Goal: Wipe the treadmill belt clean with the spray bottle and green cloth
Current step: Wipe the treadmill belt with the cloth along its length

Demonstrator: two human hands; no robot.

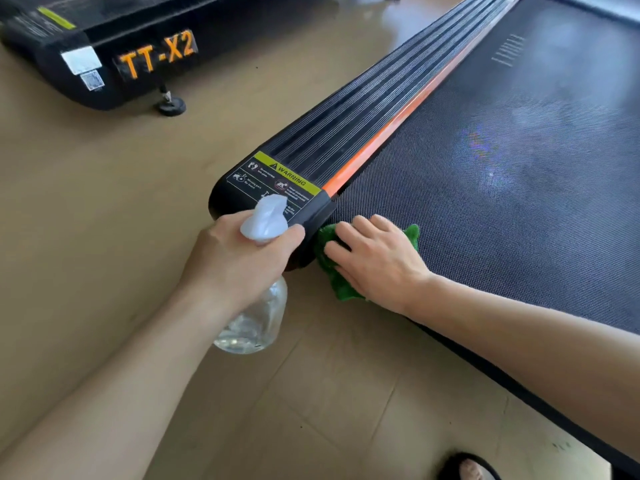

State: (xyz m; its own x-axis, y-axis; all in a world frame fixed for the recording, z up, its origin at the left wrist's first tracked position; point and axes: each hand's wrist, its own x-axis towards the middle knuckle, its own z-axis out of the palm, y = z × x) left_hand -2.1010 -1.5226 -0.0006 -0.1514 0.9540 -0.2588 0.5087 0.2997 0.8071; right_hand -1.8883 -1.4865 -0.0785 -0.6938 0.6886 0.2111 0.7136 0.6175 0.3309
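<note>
Tan tiled floor (104,209) fills the left of the frame; the black textured treadmill belt (502,174) with damp sheen fills the right. At lower centre, the right hand (377,261) presses the crumpled green cloth (337,282) with spread fingers, while the left hand (239,258) grips the clear plastic spray bottle (256,317).

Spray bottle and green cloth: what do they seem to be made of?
The spray bottle looks like clear glossy plastic, perhaps glass: one sees through it, and its head is milky white plastic. The green cloth looks like soft, fuzzy microfibre, crumpled in folds.
</note>
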